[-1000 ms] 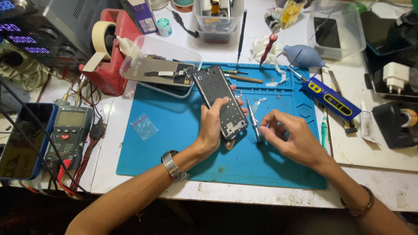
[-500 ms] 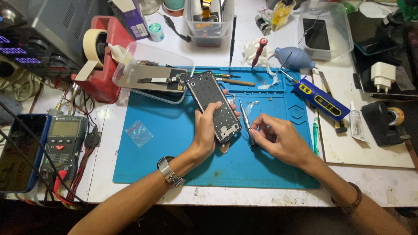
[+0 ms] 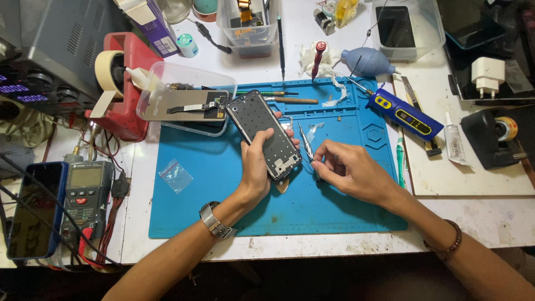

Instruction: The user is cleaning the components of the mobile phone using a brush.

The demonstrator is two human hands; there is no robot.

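My left hand [image 3: 257,167] grips a black phone frame [image 3: 263,132], held tilted above the blue work mat [image 3: 212,206], with its lower end towards me. My right hand [image 3: 348,170] pinches metal tweezers [image 3: 305,142] whose tips point up and away, just right of the frame's lower end. A wristwatch sits on my left wrist and a bead bracelet on my right. A small tan pick [image 3: 283,185] peeks out on the mat under the frame.
A clear tray [image 3: 184,83] with a phone panel lies at the mat's top left beside a red tape dispenser [image 3: 120,83]. A multimeter [image 3: 83,192] sits at left. A blue tool [image 3: 405,114], a blue air blower [image 3: 368,61], screwdrivers and a small plastic bag [image 3: 175,175] surround the mat.
The view has shifted slightly. Both hands stay close together over the mat, the left still holding the frame and the right still working the tweezers by its lower end.
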